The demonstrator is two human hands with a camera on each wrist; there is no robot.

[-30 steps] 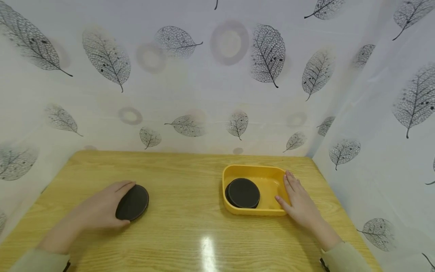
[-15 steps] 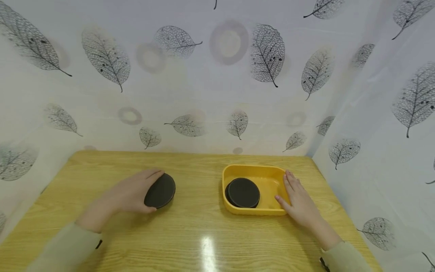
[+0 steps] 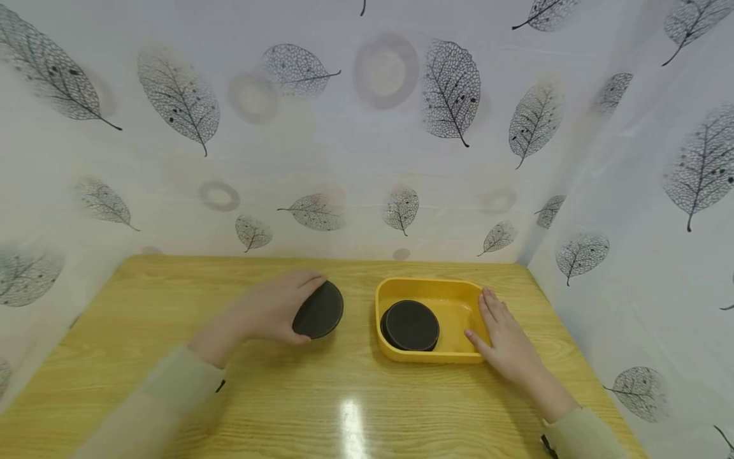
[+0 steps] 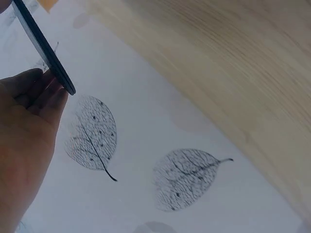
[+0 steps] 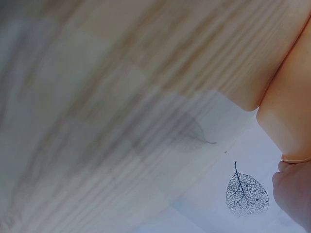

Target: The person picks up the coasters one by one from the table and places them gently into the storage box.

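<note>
In the head view, my left hand (image 3: pixel 281 306) pinches a thin black round coaster (image 3: pixel 322 311) by its left edge. The coaster is tilted and held above the table, left of the yellow tray (image 3: pixel 424 358). The left wrist view has the held coaster (image 4: pixel 46 48) nearly edge-on, with fingers behind it. Inside the tray, at its left end, a stack of similar black coasters (image 3: pixel 411 325) lies flat. My right hand (image 3: pixel 510 341) rests on the tray's right rim, fingers straight and thumb over the inside. The right wrist view catches only part of this hand (image 5: pixel 294 191) against the tray (image 5: pixel 286 111).
The wooden table (image 3: pixel 275 408) spreads out below. A pale leaf-print curtain (image 3: pixel 321 153) stands along its back and sides. Bare tray floor (image 3: pixel 455 319) shows between the stack and my right hand.
My left hand has carried the coaster rightward and a little farther back, up close to the tray. My right hand, the tray and its stack have stayed put.
</note>
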